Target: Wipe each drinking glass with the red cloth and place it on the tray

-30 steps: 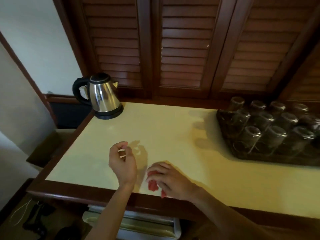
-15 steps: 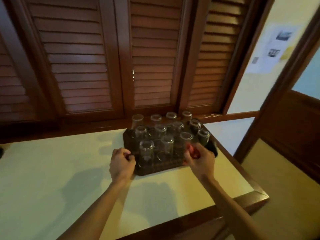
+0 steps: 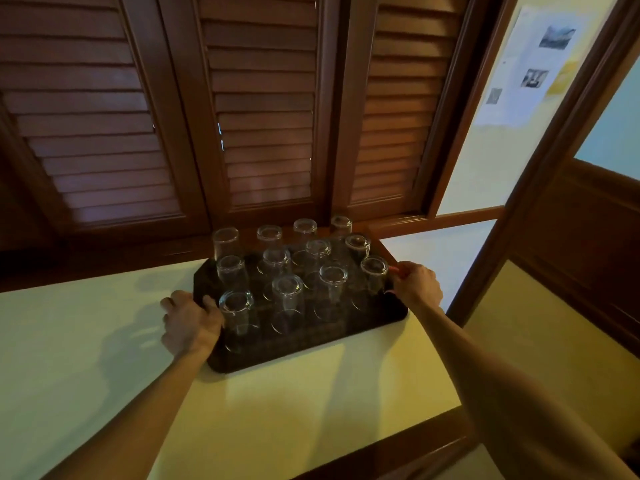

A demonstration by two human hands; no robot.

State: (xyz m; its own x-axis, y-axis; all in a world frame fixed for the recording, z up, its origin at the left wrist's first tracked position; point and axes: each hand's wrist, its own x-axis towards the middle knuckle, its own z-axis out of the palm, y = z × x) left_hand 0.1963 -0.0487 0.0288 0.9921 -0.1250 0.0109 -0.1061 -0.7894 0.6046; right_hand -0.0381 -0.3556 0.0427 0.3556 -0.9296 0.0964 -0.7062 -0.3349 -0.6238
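Head view: the left hand (image 3: 190, 323) grips the left edge of the tray (image 3: 311, 348). The right hand (image 3: 417, 284), which half a second ago was at the near edge, now grips the right edge, the red cloth (image 3: 394, 270) bunched inside its fingers. Twelve inverted glasses (image 3: 287, 299) stand on the tray on the surface (image 3: 86, 341). Judgement: repositioning the tray; wiping appears complete.

A pale yellow-green surface (image 3: 104, 358) with a dark brown wooden edge carries the things, its far side running along a wall of brown louvred wooden shutters. Directly on it, toward the far right corner, lies a dark rectangular tray (image 3: 311, 344) with rounded corners, set at a slight angle to the near edge. The tray bears twelve clear drinking glasses (image 3: 287, 306) standing upside down in three rows of four, and the left hand (image 3: 190, 323) rests on the surface against the tray's left rim.
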